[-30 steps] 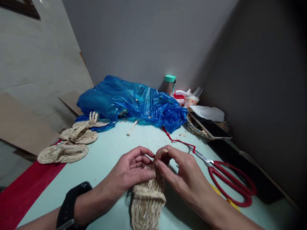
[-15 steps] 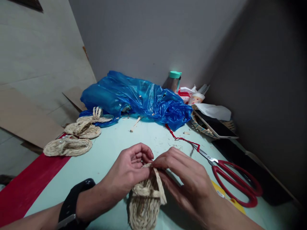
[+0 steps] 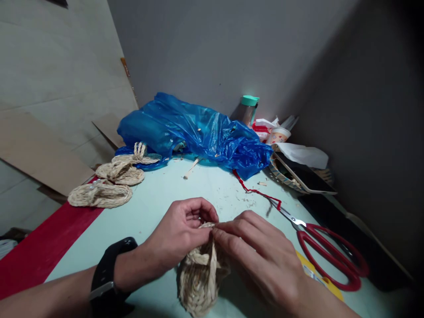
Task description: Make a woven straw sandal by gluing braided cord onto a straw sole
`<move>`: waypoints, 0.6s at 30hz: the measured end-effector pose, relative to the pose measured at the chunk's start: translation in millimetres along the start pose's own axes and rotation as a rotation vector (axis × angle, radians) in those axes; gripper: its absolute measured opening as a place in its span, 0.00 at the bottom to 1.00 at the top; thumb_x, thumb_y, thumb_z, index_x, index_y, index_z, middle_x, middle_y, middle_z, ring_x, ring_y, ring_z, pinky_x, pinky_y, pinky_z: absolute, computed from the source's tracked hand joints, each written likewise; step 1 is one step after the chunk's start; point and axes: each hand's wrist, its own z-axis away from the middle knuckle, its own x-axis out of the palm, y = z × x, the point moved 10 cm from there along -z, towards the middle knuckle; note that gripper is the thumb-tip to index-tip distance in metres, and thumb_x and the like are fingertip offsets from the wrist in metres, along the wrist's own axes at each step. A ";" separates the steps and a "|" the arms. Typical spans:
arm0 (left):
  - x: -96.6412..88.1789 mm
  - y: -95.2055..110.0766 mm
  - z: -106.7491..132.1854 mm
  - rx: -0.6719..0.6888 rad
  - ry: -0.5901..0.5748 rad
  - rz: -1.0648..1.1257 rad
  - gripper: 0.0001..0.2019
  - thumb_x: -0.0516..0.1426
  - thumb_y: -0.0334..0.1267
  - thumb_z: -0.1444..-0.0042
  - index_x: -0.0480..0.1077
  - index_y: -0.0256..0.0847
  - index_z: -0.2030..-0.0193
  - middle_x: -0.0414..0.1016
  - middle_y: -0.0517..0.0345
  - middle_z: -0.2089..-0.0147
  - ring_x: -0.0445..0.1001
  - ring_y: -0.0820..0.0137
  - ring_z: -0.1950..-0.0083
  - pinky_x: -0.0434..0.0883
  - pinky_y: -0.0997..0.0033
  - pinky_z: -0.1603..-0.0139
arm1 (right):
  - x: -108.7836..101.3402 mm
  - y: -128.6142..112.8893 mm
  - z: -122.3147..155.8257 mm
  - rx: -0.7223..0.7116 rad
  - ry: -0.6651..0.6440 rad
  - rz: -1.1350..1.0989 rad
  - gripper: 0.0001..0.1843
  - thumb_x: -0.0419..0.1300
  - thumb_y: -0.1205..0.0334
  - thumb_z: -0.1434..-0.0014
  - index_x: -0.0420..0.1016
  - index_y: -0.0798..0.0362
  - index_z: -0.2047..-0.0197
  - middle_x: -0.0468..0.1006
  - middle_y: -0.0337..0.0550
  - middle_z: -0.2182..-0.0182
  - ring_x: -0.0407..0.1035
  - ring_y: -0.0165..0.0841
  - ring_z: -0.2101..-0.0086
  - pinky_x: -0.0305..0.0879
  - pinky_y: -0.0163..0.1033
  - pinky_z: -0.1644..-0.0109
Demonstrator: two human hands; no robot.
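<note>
A small woven straw slipper (image 3: 196,289) stands at the near edge of the table, between my hands. My left hand (image 3: 185,227) is closed on its far end, thumb and curled fingers pinching the straw. From the right, my right hand (image 3: 261,251) reaches over with fingers together, and its fingertips press on a braided straw strand (image 3: 213,260) at the same spot. That strand runs down over the slipper's front. What lies directly under the fingertips is hidden.
Several finished straw slippers (image 3: 101,194) lie at the left. A crumpled blue plastic bag (image 3: 198,132) fills the back. Red-handled scissors (image 3: 331,256) with red cord (image 3: 253,191) rest at the right, near a yellow item (image 3: 306,267). A tablet (image 3: 303,172) leans on a basket (image 3: 281,174).
The strand has swung inward across the slipper from its right side. My right fingers have flattened over the far end. The whole view has shifted slightly, scenery moving right.
</note>
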 end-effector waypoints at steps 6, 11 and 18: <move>-3.7 -3.3 -1.4 0.040 -0.015 0.089 0.10 0.62 0.26 0.58 0.67 0.39 0.69 0.70 0.63 0.70 0.68 0.75 0.67 0.64 0.77 0.66 | 1.6 3.2 -5.3 0.037 -0.078 -0.055 0.12 0.48 0.73 0.33 0.70 0.59 0.51 0.74 0.49 0.66 0.63 0.36 0.66 0.63 0.41 0.63; -8.6 4.8 0.1 0.100 0.004 0.184 0.13 0.65 0.28 0.54 0.64 0.40 0.68 0.72 0.62 0.68 0.70 0.75 0.67 0.67 0.77 0.67 | -12.4 29.2 -5.0 0.278 0.087 -0.244 0.18 0.57 0.72 0.37 0.64 0.51 0.45 0.73 0.41 0.59 0.67 0.30 0.59 0.67 0.35 0.54; -14.2 19.2 9.8 0.161 0.099 0.073 0.12 0.63 0.23 0.54 0.65 0.40 0.71 0.70 0.65 0.70 0.68 0.77 0.68 0.67 0.80 0.68 | -13.5 34.6 -5.4 0.365 0.057 -0.337 0.12 0.58 0.69 0.39 0.68 0.49 0.52 0.73 0.38 0.59 0.68 0.29 0.57 0.67 0.33 0.53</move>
